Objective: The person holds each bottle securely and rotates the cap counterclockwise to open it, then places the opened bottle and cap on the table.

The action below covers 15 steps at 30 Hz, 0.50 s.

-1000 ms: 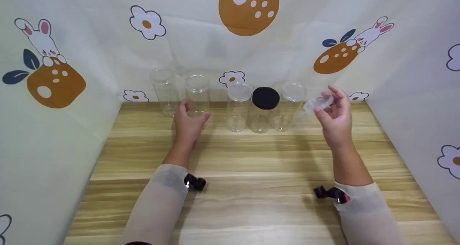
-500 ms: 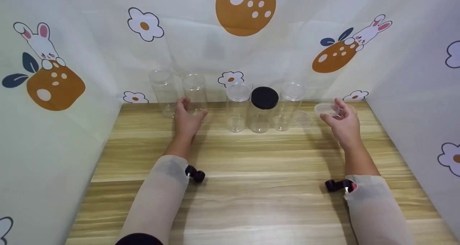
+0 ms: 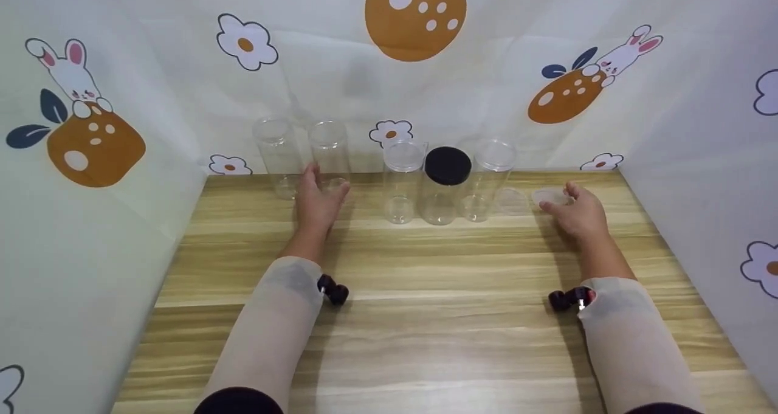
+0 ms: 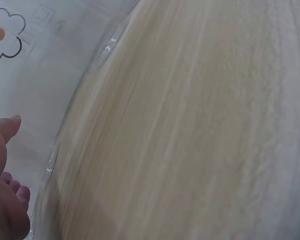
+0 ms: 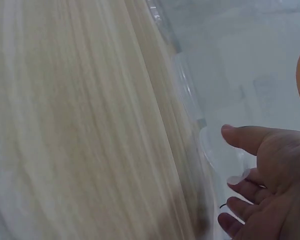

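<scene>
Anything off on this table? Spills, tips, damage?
Nothing spilled, toppled or visibly damaged: the jars stand upright. One mild oddity: a single black lid in the row, whereas the clear lid at the right hand is see-through.

Apparently a small curtained booth: cartoon-printed sheeting (image 3: 328, 79) hangs behind and on both sides of the wood-grain table (image 3: 437, 341).

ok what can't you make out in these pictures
Head view: whether the left hand grips the nearest clear jar; the hand hides any contact.
Head view: whether the right hand pinches the rightmost clear lid; the hand partly covers it.
Left wrist view: part of that hand, cut by the left edge.
Right wrist view: part of that hand, cut by the right edge.
</scene>
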Each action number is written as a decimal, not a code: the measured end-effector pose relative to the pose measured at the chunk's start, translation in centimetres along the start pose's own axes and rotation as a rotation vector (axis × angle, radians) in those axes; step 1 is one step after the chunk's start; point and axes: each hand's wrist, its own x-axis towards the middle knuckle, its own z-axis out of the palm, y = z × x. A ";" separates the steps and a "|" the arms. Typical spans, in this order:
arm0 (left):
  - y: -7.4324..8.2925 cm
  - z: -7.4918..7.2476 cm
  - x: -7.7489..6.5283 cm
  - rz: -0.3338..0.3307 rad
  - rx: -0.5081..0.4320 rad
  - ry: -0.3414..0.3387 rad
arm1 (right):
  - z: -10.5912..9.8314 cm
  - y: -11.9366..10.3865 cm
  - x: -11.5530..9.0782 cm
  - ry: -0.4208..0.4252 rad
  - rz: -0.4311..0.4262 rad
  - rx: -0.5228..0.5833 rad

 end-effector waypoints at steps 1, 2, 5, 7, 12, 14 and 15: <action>0.0 0.0 0.0 0.004 0.003 -0.001 | 0.0 0.0 0.0 -0.012 -0.003 -0.037; 0.0 0.1 0.1 0.007 0.004 -0.001 | 0.1 0.0 0.1 -0.022 -0.011 -0.073; -0.2 0.2 0.3 0.016 0.007 0.004 | 0.3 0.1 0.2 -0.048 -0.032 -0.151; -0.3 0.2 0.5 0.020 0.012 0.011 | 0.5 0.2 0.4 -0.054 -0.046 -0.183; -0.5 0.2 0.8 0.015 0.030 0.020 | 0.7 0.1 0.3 -0.048 -0.057 -0.182; -0.5 0.1 0.6 0.006 0.021 0.017 | 0.5 -0.2 0.1 -0.046 -0.046 -0.153; -0.4 0.0 0.5 0.000 0.014 0.016 | 0.5 -0.4 -0.1 -0.033 -0.046 -0.131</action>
